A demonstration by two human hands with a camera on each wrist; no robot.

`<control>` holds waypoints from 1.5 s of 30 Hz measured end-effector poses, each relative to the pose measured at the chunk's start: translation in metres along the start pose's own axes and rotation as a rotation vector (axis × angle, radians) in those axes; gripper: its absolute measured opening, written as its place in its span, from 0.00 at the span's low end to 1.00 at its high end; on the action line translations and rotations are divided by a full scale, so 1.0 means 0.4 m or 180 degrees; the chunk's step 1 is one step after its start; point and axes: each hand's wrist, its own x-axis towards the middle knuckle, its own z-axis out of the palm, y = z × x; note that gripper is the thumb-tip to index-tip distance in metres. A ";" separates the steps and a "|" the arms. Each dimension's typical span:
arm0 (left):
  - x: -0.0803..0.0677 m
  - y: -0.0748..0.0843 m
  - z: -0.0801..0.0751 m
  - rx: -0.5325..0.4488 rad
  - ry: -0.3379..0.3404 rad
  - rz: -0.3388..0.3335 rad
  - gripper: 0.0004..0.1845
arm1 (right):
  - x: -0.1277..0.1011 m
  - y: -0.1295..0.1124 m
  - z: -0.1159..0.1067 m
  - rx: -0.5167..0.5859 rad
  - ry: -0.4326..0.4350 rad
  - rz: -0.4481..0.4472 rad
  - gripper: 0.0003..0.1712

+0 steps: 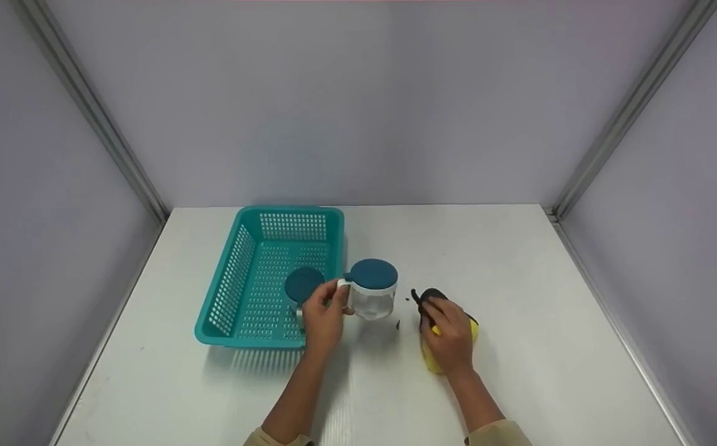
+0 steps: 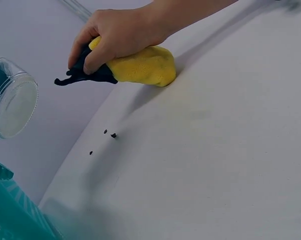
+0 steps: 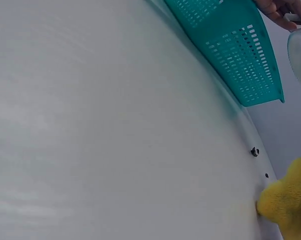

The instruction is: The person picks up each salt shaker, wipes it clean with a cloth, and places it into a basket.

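Our left hand pinches the glass jar's handle, probably fragile, slippery; right hand presses the soft cloth on the desk.

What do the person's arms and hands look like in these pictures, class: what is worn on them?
Both hands are bare: the left hand and right hand show no gloves, and no rings, watch or markings can be made out. The forearms are uncovered, with beige sleeves pushed up near the elbows at the bottom edge of the head view. No cables or straps show.
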 end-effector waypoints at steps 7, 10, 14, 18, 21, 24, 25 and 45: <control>0.003 0.007 -0.015 0.0012 0.0076 -0.0076 0.12 | -0.020 0.024 0.004 -0.0037 -0.0202 0.0291 0.17; 0.004 0.011 -0.021 -0.0016 0.0100 -0.0122 0.12 | -0.029 0.032 0.005 -0.0024 -0.0338 0.0443 0.16; 0.006 0.011 -0.031 -0.0001 0.0121 -0.0147 0.12 | -0.044 0.043 0.009 -0.0029 -0.0485 0.0611 0.17; 0.010 0.003 -0.042 -0.0016 0.0153 -0.0144 0.13 | -0.051 0.052 0.016 0.0005 -0.0576 0.0762 0.17; 0.011 0.001 -0.051 -0.0035 0.0173 -0.0150 0.14 | -0.050 0.055 0.020 0.0067 -0.0664 0.0916 0.18; 0.010 0.006 -0.063 -0.0017 0.0180 -0.0110 0.14 | -0.046 0.058 0.021 0.0137 -0.0724 0.1052 0.18; 0.010 0.008 -0.068 -0.0005 0.0182 -0.0085 0.15 | -0.045 0.058 0.021 0.0148 -0.0734 0.1083 0.18; 0.052 0.022 -0.182 0.0177 0.0688 0.0372 0.18 | -0.042 0.065 0.021 0.0167 -0.0895 0.1245 0.17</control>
